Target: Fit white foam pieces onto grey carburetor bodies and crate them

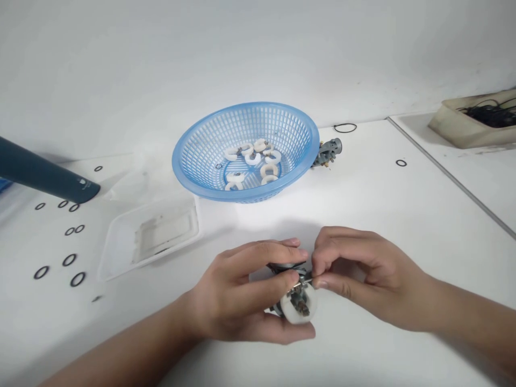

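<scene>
My left hand (pixel 242 293) is closed round a small grey metal carburetor (pixel 285 266), just above the table in front of me. A white ring-shaped float (pixel 297 316) sits on the end turned toward me, with brassy and dark metal parts inside its ring. My left thumb and fingers cover much of the body. From the right, my right hand (pixel 368 271) pinches a thin metal pin (pixel 308 280) at the top of the float. Its inner end meets the fittings by my left fingertip. How deep it sits is hidden.
A blue mesh basket (pixel 183 180) holding several white floats (pixel 269 171) stands behind my hands. Beside it lies another carburetor (pixel 328 153). Leftward are a white tray (pixel 121 239), several black rubber rings (pixel 78 279) and a dark cylinder (pixel 48 172). A bin (pixel 455 126) stands far right.
</scene>
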A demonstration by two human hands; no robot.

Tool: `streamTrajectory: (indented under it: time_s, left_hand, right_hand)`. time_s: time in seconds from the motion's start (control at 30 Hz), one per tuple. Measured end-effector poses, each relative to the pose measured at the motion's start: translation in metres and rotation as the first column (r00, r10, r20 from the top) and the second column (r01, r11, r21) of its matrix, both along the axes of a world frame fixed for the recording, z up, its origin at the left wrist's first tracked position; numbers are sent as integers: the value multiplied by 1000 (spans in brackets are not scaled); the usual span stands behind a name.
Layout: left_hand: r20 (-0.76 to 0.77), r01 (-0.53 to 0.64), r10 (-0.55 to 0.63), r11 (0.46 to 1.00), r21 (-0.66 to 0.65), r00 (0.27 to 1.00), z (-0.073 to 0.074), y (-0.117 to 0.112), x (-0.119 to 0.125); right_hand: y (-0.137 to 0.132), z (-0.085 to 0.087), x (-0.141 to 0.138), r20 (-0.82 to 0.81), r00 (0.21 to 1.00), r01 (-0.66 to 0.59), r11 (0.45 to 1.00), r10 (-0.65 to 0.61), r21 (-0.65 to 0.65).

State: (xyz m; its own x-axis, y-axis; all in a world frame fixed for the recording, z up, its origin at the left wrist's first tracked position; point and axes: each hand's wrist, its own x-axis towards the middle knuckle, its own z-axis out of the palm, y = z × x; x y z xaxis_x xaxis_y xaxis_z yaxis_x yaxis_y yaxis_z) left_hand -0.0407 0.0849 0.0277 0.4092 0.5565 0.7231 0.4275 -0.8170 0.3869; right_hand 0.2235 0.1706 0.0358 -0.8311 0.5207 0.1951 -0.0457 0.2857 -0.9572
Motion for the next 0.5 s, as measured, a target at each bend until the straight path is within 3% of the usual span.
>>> streamTrajectory:
  time_s: [0.2,0.5]
  left_hand:
    - [22,60,-60,998,-26,998,-2,1,-2]
    - [20,53,-52,996,-72,998,-1,2,-2]
  right_hand:
    - [-1,2,1,15,999,44,991,-46,128]
    - [-1,1,1,4,1000,30,994,-31,106]
